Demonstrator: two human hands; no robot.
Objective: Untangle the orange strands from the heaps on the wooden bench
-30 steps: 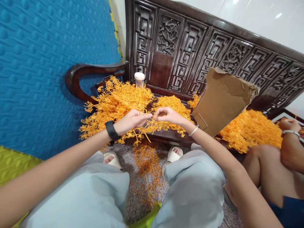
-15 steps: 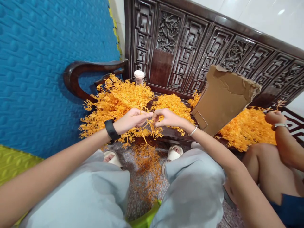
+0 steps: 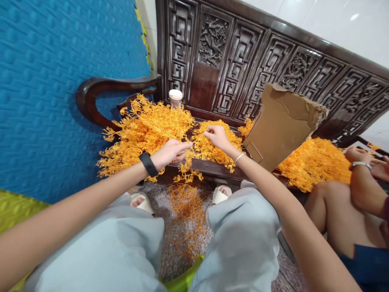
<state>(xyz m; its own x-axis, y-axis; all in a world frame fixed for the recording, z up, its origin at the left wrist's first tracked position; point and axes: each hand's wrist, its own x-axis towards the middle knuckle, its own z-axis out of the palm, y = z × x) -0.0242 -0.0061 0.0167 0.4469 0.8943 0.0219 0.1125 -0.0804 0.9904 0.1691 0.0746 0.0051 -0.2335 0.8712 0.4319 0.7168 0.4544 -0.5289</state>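
My left hand (image 3: 172,153), with a black band on its wrist, is closed on an orange plastic sprig (image 3: 186,172) that hangs below the fingers. Behind that hand spreads a large heap of branching orange sprigs (image 3: 152,123) on the dark wooden bench. My right hand (image 3: 217,136), bracelet at the wrist, is over a smaller pile of orange pieces (image 3: 225,156). Its thumb and fingertips are pinched together against the pile; whether a piece is between them is too small to make out.
A torn cardboard box (image 3: 282,125) leans on the bench, with another orange heap (image 3: 316,164) beyond it. A white-lidded cup (image 3: 175,99) stands at the carved backrest (image 3: 205,87). Orange bits (image 3: 188,219) litter the floor. At the right, another person's hands (image 3: 360,156) are close together.
My right hand has left my left hand and moved up and right to the smaller pile. The sprig stays in my left hand. The other person's second hand has come into view.
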